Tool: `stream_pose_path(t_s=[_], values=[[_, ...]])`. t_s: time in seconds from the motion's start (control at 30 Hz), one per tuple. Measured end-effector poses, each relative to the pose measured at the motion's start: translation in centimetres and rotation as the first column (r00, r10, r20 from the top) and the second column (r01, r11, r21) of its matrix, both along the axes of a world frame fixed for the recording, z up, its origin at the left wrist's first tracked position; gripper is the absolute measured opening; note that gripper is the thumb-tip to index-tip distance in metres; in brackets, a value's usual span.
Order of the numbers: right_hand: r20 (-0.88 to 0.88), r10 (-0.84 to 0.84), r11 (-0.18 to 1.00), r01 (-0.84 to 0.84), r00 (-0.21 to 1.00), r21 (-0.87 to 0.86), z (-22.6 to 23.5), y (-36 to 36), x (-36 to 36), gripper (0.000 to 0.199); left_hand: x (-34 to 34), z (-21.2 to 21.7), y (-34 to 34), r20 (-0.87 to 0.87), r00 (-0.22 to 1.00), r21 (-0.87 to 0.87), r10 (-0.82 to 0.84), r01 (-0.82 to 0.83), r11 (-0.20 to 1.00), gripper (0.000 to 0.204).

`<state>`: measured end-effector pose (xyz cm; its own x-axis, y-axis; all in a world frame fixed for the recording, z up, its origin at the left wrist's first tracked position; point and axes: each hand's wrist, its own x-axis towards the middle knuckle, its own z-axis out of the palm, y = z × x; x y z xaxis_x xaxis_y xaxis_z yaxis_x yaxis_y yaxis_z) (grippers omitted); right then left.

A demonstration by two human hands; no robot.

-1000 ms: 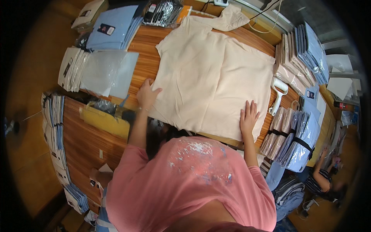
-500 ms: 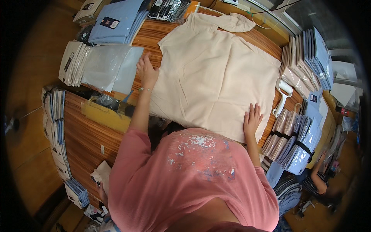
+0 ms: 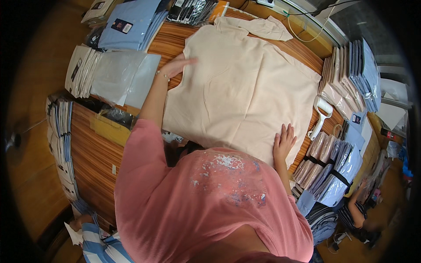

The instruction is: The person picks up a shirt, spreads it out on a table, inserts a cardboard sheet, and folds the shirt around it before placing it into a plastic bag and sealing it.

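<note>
a: from my side, i begin at the left of the frame. what do you see there?

b: at the far left edge i see a row of folded blue and white garments standing in a stack. above it, in the upper left, there are white packs and next to them some clear plastic bags lying flat. higher, a pile of light blue shirts.

a: and the left hand?

b: the left hand is open, fingers stretched and pointing to the right. it lies flat on the left edge of the cream shirt, near the upper part of it. it grips nothing.

a: where is this shirt exactly?

b: it is spread flat on the wooden table, in the centre and upper centre of the frame. one sleeve is folded across at the top.

a: now the right hand.

b: the right hand is also open, fingers spread, pressed flat on the lower right corner of the shirt, right of centre. it holds nothing.

a: and more to the right?

b: just beside the shirt there is a white handheld tool lying on the table. further, at the right edge, packed shirts stand in rows, and lower right more bundles tied with black straps.
</note>
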<state>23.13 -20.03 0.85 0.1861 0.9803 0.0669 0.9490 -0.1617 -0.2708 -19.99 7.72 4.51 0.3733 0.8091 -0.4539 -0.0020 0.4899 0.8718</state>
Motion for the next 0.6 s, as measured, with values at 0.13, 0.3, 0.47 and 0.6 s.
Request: stream_pose_path(t_s=[0.13, 0.3, 0.47, 0.6], values=[[-0.01, 0.014, 1.0, -0.014, 1.0, 0.002, 0.2, 0.2, -0.2, 0.044, -0.6, -1.1, 0.4, -0.318, 0.926, 0.094, -0.201, 0.242, 0.966, 0.058], [-0.011, 0.006, 1.0, -0.006, 1.0, -0.003, 0.3, 0.2, 0.0, 0.044, 0.5, 1.0, -0.6, -0.047, 0.988, 0.165, 0.146, -0.136, 0.977, 0.057], [-0.011, 0.011, 1.0, -0.011, 1.0, 0.005, 0.3, 0.1, 0.0, 0.044, -1.6, 2.1, 0.0, -0.67, 0.698, 0.393, 0.252, 0.045, 0.919, 0.042], [-0.008, 0.021, 1.0, -0.021, 1.0, 0.005, 0.2, 0.2, 0.0, 0.044, -3.4, -0.2, 0.4, -0.527, 0.778, 0.519, 0.341, -0.023, 0.854, 0.046]])
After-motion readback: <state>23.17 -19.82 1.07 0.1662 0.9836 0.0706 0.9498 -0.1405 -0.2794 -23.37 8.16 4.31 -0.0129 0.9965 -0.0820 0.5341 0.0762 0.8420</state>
